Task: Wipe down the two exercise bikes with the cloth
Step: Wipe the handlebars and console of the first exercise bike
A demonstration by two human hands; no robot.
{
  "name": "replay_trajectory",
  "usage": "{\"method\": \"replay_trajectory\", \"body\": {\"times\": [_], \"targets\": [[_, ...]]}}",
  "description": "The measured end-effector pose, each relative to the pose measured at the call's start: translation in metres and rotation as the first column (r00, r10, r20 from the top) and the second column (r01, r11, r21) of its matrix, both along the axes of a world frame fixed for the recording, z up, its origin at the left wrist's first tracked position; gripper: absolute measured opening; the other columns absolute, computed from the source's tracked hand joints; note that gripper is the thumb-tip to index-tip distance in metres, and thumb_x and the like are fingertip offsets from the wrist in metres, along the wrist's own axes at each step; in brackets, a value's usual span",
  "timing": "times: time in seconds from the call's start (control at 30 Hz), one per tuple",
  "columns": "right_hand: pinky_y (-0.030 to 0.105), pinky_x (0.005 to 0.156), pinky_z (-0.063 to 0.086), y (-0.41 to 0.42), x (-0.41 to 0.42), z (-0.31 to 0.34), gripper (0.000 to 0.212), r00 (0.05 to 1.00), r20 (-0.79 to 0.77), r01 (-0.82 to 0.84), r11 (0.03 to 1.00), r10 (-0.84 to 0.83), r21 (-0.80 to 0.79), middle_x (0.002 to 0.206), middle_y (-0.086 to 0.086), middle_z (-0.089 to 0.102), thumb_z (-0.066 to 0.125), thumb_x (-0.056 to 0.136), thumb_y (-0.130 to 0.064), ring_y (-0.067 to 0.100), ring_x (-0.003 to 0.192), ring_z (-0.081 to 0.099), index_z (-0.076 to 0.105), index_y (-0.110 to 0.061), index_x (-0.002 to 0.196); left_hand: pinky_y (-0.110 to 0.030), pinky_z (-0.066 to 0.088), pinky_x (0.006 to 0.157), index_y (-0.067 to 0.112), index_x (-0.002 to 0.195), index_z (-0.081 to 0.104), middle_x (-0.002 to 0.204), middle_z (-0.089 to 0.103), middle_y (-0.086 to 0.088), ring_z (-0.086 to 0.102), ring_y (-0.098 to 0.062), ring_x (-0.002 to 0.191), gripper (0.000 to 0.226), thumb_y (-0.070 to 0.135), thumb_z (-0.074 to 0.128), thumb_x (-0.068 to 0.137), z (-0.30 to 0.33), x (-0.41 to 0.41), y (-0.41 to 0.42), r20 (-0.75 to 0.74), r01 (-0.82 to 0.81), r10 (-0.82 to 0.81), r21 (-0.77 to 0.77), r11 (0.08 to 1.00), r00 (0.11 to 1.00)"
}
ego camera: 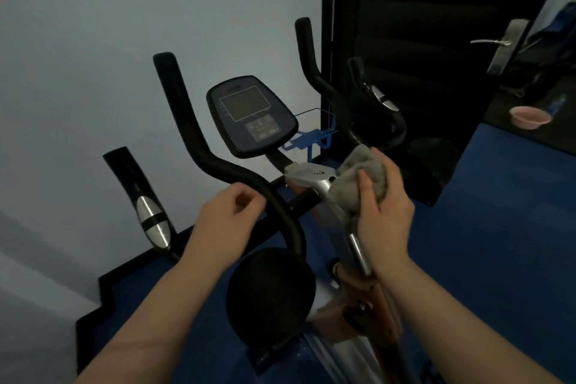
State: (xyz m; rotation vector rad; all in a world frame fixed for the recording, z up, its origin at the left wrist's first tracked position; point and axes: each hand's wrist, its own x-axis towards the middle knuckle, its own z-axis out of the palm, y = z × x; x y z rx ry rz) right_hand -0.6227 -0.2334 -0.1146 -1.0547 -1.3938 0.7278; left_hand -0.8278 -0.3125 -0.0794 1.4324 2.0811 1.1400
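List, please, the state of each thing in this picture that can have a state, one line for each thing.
cloth: bunched, gripped by the right hand, pressed on the silver stem.
right hand: curled round the cloth.
left hand: loosely curled beside the left handlebar, holding nothing.
console screen: dark, seems off.
left handlebar: upright, bare.
door: open.
door handle: level, not pressed.
pink bowl: upright on the floor.

Pale wall [93,25], blue floor [498,227], dark door [420,40] with metal handle [491,40], dim light

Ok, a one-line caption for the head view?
Right hand wipes bike stem with grey cloth; left hand rests by handlebar.
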Motion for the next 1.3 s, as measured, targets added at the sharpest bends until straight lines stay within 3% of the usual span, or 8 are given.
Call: {"method": "replay_trajectory", "body": {"times": [0.17,0.3,0.47,0.73,0.93,1.13,1.23,1.3], "targets": [[0.026,0.114,0.03,0.011,-0.024,-0.017,0.045,0.826,0.563,-0.108,0.986,0.02,0.124,0.146,0.001,0.048,0.056,0.097,-0.03,0.012,0.136,0.041,0.051,-0.016,0.14,-0.039,0.05,0.068,0.03,0.099,0.036,0.089,0.055,0.001,0.057,-0.014,0.072,0.025,0.045,0.055,0.091,-0.011,0.027,0.01,-0.006,-0.112,0.112,-0.061,0.992,0.994],[0.027,0.089,0.041,0.055,-0.031,0.014,0.038,0.604,0.786,-0.222,0.975,0.131,0.008,0.118,0.004,0.064,0.042,0.102,-0.04,0.018,0.109,0.058,0.061,-0.013,0.119,-0.039,0.051,0.067,0.032,0.101,0.026,0.08,0.057,0.007,0.058,-0.012,0.067,0.029,0.053,0.045,0.094,-0.011,0.032,0.006,-0.167,-0.13,0.113,-0.1,0.986,0.979],[0.009,0.102,0.018,0.072,-0.008,0.02,0.042,0.389,0.863,-0.58,0.813,0.323,-0.043,0.145,-0.01,0.047,0.047,0.099,-0.041,0.003,0.133,0.037,0.05,-0.027,0.139,-0.04,0.052,0.074,0.035,0.108,0.028,0.099,0.055,0.012,0.058,-0.008,0.078,0.032,0.051,0.05,0.092,-0.004,0.035,0.006,-0.205,-0.196,0.177,-0.075,0.978,0.963],[0.032,0.075,0.041,0.11,-0.071,0.04,0.024,0.065,0.876,-0.536,0.758,0.477,-0.373,0.113,0.004,0.065,0.041,0.098,-0.041,0.026,0.104,0.058,0.059,-0.026,0.104,-0.041,0.038,0.098,0.016,0.124,0.052,0.123,0.045,-0.011,0.039,-0.027,0.115,0.051,0.031,0.072,0.079,0.014,0.005,0.036,-0.54,-0.29,0.374,0.237,0.927,0.754],[0.029,0.08,0.05,0.117,-0.033,0.039,0.028,0.216,0.781,-0.709,0.644,0.585,-0.287,0.103,-0.011,0.07,0.055,0.093,-0.047,0.006,0.096,0.062,0.067,-0.03,0.113,-0.034,0.014,0.117,0.026,0.081,0.07,0.081,0.067,0.011,0.056,-0.008,0.086,0.033,0.041,0.044,0.095,0.036,-0.047,0.068,-0.78,-0.028,-0.066,-0.106,0.994,0.622],[0.024,0.061,0.047,0.155,-0.112,0.062,0.022,0.849,0.17,-0.456,0.856,0.5,-0.242,0.081,-0.004,0.065,0.053,0.098,-0.038,0.015,0.081,0.062,0.064,-0.022,0.086,-0.025,0.032,0.094,0.016,0.057,0.05,0.048,0.045,0.005,0.036,-0.014,0.049,0.055,0.047,0.024,0.094,0.043,-0.068,0.08,-0.854,0.008,-0.274,-0.302,0.953,0.443],[0.027,0.07,0.044,0.154,-0.155,0.056,0.026,0.876,0.275,-0.403,0.915,0.396,-0.034,0.098,-0.007,0.063,0.044,0.101,-0.041,0.017,0.097,0.06,0.061,-0.023,0.11,-0.027,0.034,0.094,0.016,0.054,0.046,0.048,0.045,0.005,0.035,-0.014,0.049,0.053,0.043,0.028,0.095,0.042,-0.068,0.085,-0.859,0.004,-0.264,-0.292,0.956,0.438],[0.033,0.09,0.047,0.154,-0.179,0.04,0.037,0.712,0.558,-0.519,0.855,0.427,0.009,0.13,-0.002,0.056,0.038,0.103,-0.039,0.021,0.125,0.049,0.05,-0.022,0.134,-0.028,0.033,0.095,0.017,0.052,0.046,0.051,0.054,0.003,0.041,-0.016,0.051,0.05,0.039,0.024,0.091,0.039,-0.066,0.084,-0.879,0.006,-0.201,-0.22,0.975,0.433]]}}
